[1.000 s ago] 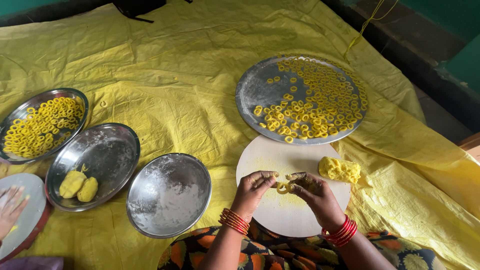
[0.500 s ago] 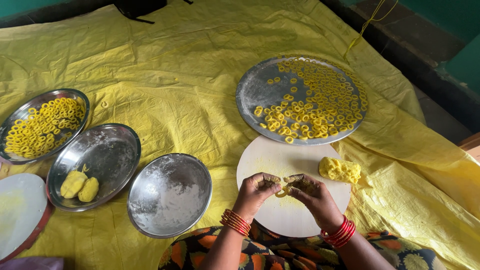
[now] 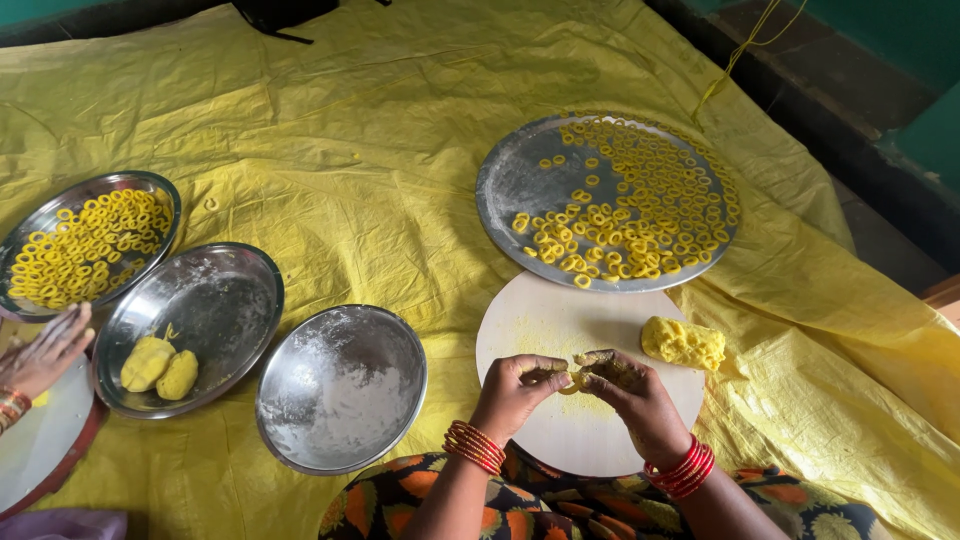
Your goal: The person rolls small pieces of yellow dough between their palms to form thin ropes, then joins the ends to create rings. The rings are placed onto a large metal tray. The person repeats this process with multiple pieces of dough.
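Both hands meet over the near-centre of the round white board (image 3: 560,330). Left hand (image 3: 515,392) and right hand (image 3: 635,395) are fingertip to fingertip, each pinching one end of a small yellow dough strip (image 3: 572,381) that curls between them. Both are closed in a pinch on that strip, not clenched into fists.

Key relation: the strip sits exactly between the two hands, its long axis running left-right and bent toward a ring. Neither hand is nearer; both touch it. It is held just above the board; whether it touches the surface, I cannot tell.

Dough supply: the yellow dough lump (image 3: 683,342) rests on the board's right edge, to the right and slightly far of the right hand, near but apart. The right hand is clearly the closer one to it.

Finished pieces: the large steel plate (image 3: 520,185) of yellow rings lies directly far of the board, its rim overlapping or touching the board's far edge. It is straight ahead of both hands, about equally near to each.

Left side: floured steel bowl (image 3: 340,390) just left of the left hand, then a steel plate with two dough balls (image 3: 160,365), then a plate of rings (image 3: 85,245). Another person's hand (image 3: 45,350) rests at the far-left edge. All on a yellow sheet (image 3: 330,140).
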